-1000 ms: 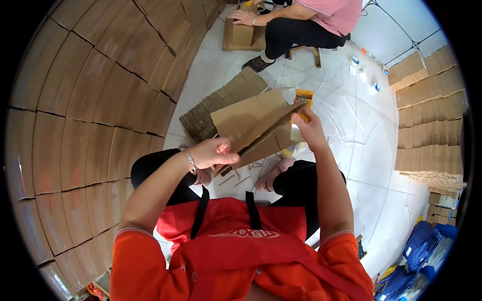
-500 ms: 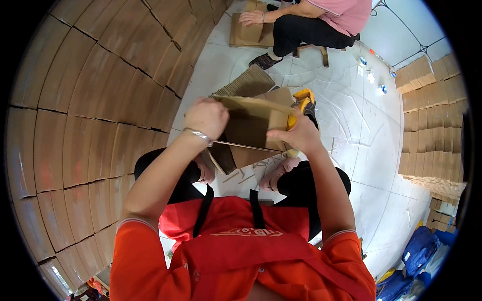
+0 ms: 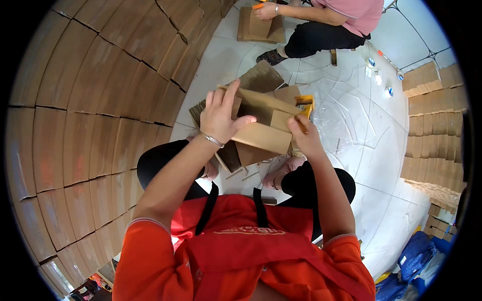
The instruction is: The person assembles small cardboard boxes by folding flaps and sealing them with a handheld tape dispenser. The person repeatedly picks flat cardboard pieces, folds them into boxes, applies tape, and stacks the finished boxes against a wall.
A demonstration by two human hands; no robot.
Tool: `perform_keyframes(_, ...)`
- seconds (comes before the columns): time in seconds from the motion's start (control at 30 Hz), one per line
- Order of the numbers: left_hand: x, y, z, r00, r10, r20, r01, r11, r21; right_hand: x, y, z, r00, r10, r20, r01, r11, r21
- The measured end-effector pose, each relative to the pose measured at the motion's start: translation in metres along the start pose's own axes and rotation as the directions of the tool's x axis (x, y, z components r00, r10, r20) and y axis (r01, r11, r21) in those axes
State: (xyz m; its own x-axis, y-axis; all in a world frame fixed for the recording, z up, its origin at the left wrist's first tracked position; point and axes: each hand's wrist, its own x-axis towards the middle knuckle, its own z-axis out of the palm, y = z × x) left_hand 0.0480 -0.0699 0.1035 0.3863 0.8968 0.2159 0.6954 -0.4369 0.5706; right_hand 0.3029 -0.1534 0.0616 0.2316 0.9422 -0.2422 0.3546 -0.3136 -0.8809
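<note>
An open brown cardboard box (image 3: pixel 263 136) is held over the floor between my knees, its near flap tilted and showing its broad face. My left hand (image 3: pixel 221 116) lies at the box's left end, fingers stretched out and thumb spread over the near flap. At the right end my right hand (image 3: pixel 304 134) is closed, its fingers curled on the cardboard edge. Just beyond that hand is a yellow tool (image 3: pixel 305 103), perhaps a tape dispenser, partly hidden. Flat cardboard pieces (image 3: pixel 261 76) lie stacked behind the box.
Stacked cartons (image 3: pixel 75 105) form a wall on the left, and more cardboard stacks (image 3: pixel 434 130) stand at right. Ahead, a co-worker's hand (image 3: pixel 266 11) with something orange is at another box (image 3: pixel 248 32). Clear plastic strips (image 3: pixel 341 110) and tape rolls (image 3: pixel 389 92) lie on the floor.
My left hand has uncurled from a fist and spread over the box. The near flap has tilted, showing its face. The co-worker's hand has shifted and now has something orange.
</note>
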Motion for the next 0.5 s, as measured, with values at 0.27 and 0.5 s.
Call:
perform_keyframes(0.27, -0.011, -0.009, 0.021, 0.937, 0.039, -0.346, -0.059, 0.997, -0.049, -0.015, -0.028, -0.003, 0.970, 0.244, 0.018, -0.234, 0.908, 0.348)
perform_keyframes(0.5, -0.014, -0.023, 0.015, 0.995, -0.015, -0.098, -0.007, 0.974, -0.226, -0.018, -0.005, 0.016, 0.984, 0.151, -0.093, -0.123, 0.960, 0.253)
